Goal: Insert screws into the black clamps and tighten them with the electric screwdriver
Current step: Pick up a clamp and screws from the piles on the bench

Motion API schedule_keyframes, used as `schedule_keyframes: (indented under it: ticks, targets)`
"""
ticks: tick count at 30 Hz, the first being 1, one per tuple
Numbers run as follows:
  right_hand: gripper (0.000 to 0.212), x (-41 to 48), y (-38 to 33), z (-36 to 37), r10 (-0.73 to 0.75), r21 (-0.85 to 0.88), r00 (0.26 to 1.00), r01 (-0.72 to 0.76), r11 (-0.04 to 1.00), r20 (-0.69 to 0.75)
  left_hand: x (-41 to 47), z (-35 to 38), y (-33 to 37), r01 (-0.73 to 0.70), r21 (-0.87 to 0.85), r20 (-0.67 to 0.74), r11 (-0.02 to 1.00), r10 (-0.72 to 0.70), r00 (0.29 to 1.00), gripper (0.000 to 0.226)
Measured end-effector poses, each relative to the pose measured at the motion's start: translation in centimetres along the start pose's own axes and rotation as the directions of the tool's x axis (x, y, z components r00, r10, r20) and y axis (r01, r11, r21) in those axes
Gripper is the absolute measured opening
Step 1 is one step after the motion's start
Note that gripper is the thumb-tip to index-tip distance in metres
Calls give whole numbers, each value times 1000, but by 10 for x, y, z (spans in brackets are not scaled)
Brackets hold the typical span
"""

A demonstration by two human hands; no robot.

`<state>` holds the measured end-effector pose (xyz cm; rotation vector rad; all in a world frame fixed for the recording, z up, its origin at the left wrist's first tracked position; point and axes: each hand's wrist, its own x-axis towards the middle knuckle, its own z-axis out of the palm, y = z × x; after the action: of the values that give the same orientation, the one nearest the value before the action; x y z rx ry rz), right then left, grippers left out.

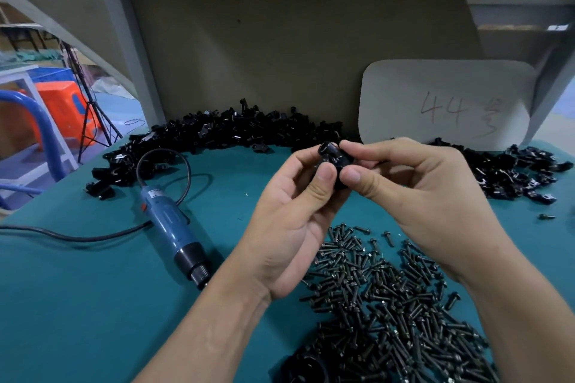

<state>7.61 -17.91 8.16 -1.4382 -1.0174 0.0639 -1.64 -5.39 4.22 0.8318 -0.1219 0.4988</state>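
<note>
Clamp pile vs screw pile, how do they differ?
The clamp pile stretches along the back board; the screw pile lies close in front. The clamp pile holds chunky, blocky parts; the screw pile holds slim, headed shafts. Both are dark, loose heaps on the teal mat. One clamp is pinched between left hand and right hand.
</note>
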Motion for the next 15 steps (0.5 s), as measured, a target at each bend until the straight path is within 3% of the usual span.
schedule_keyframes:
  ticks: [6,9,11,13,15]
  targets:
    - [36,-1,7,1,119,-347,992,-99,933,37,-2,-2,-3,12,68,-123,998,-4,992,41]
    - [39,-11,15,-13,265,-480,964,-249,841,-37,-12,-11,-7,1,9,-251,1000,1,968,38]
    - [31,-27,26,-22,471,-599,882,-366,712,21,-23,-20,-12,4,19,-324,1000,2,946,38]
    - [35,-45,39,-22,640,-747,754,-339,572,147,-36,-29,-21,35,93,-373,995,3,928,38]
    - [44,-55,48,-15,666,-799,717,-270,538,207,-48,-37,-35,88,229,-418,969,16,908,39]
